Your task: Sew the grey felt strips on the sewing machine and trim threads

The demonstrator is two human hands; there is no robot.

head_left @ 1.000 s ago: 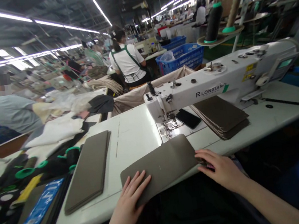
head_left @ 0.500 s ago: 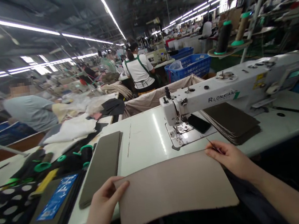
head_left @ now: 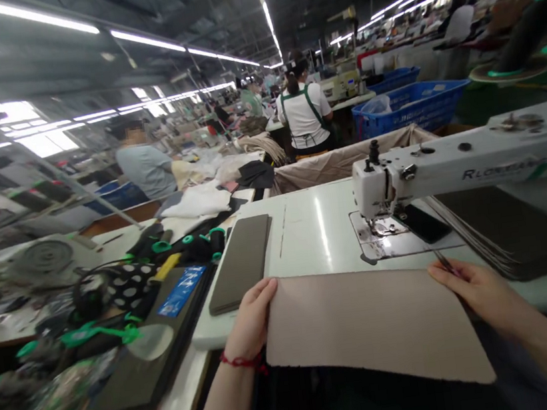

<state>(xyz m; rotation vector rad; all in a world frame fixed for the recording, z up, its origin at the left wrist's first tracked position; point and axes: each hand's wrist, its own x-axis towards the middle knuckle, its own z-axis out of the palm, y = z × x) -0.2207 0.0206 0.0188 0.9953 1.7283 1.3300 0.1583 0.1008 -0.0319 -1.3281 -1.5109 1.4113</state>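
Observation:
A beige rectangular panel (head_left: 365,327) is stretched between my two hands at the front edge of the sewing table. My left hand (head_left: 252,319) pinches its upper left corner; a red cord is round the wrist. At the upper right corner, my right hand (head_left: 470,283) pinches the panel and also holds a small pointed metal tool (head_left: 444,261). The sewing machine (head_left: 376,185) stands behind the panel, with a black phone (head_left: 423,223) beside its needle plate. One stack of dark panels (head_left: 513,227) lies under the machine arm, another stack (head_left: 243,259) on the left of the table.
Thread cones, cloth and a blue packet (head_left: 183,291) crowd the side table at left. Beyond the machine are a cloth-lined bin (head_left: 319,171) and a blue basket (head_left: 412,108). Two people, one in a white shirt (head_left: 303,117), are further back.
The view has turned left, so the machine and table sit further right. My hands still hold the panel, whose right side now hangs lower. My left hand is nearer the left stack's front end.

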